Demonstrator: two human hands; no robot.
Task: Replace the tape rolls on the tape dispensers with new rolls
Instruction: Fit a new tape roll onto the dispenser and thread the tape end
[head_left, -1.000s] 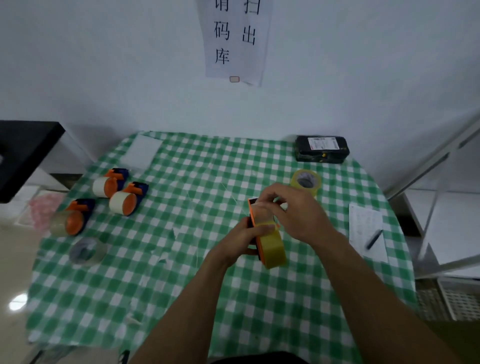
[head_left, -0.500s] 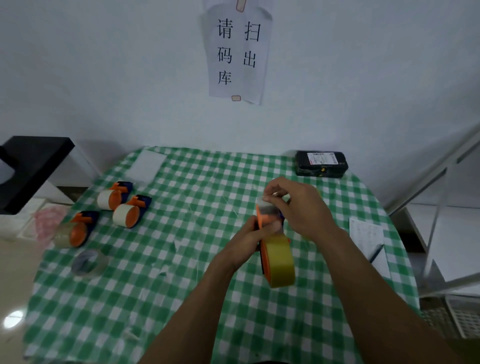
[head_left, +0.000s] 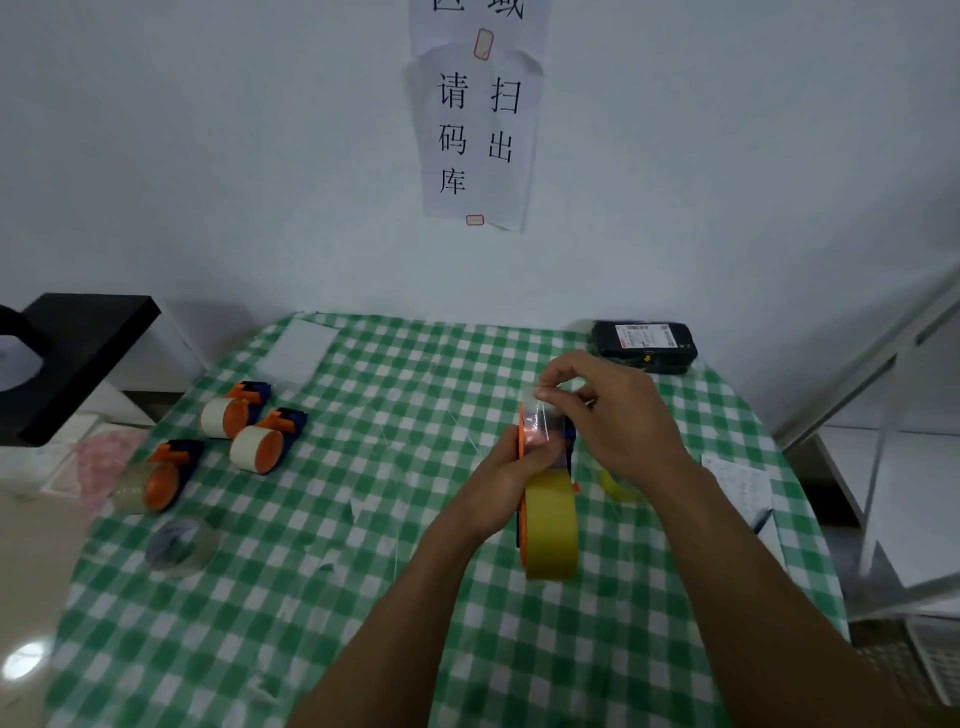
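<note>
The yellow roll (head_left: 551, 525) sits on the orange dispenser (head_left: 521, 441), which the left hand (head_left: 501, 483) holds above the tabletop (head_left: 363, 597), fingers (head_left: 537, 458) wrapped round its frame. Since a second ago a clear tape strip (head_left: 543, 428) has been drawn up past the dispenser's head, so threading looks nearly done. The right hand (head_left: 623, 421) pinches the strip's end. The other dispensers (head_left: 265, 448) lie far left.

Three dispensers (head_left: 258, 448) sit left, loose roll (head_left: 179, 543) before them
</note>
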